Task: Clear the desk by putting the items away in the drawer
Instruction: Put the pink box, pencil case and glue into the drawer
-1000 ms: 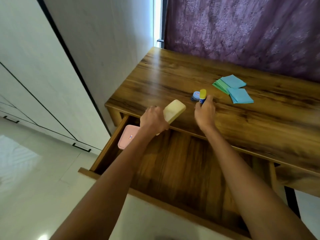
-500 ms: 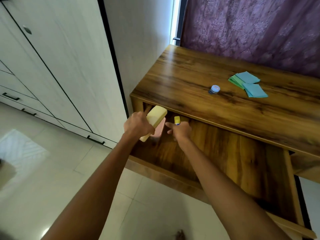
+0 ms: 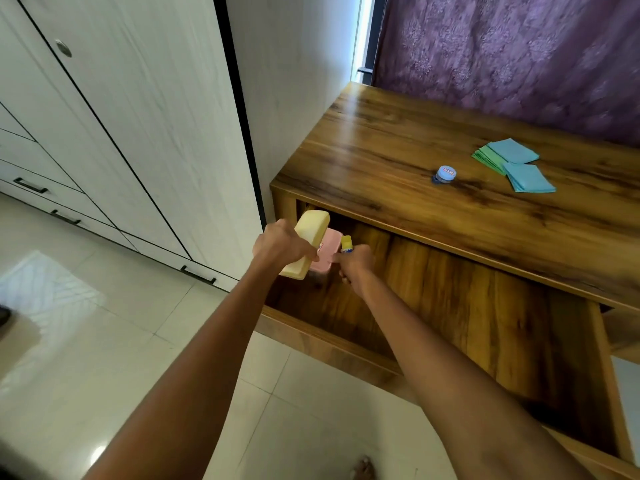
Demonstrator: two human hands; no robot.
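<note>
Both hands work over the left end of the open drawer in the head view: the left hand has its fingers curled round a pale yellow rectangular case, held tilted above the drawer's corner, while the right hand pinches a small yellow-capped glue stick upright just beside it. A pink case already lies in that corner, partly hidden behind the yellow one. The step in hand looks like setting these two items down inside the drawer; the next move calls for lowering each to the drawer floor beside the pink case and letting go, then reaching back up for what is left. On the wooden desk, well apart from the hands, a small blue-lidded jar stands near a loose stack of blue and green paper squares, so the task seems roughly half done. Behind the desk hangs a purple patterned curtain; white wardrobe doors with dark handles fill the left, above a glossy pale tiled floor.
</note>
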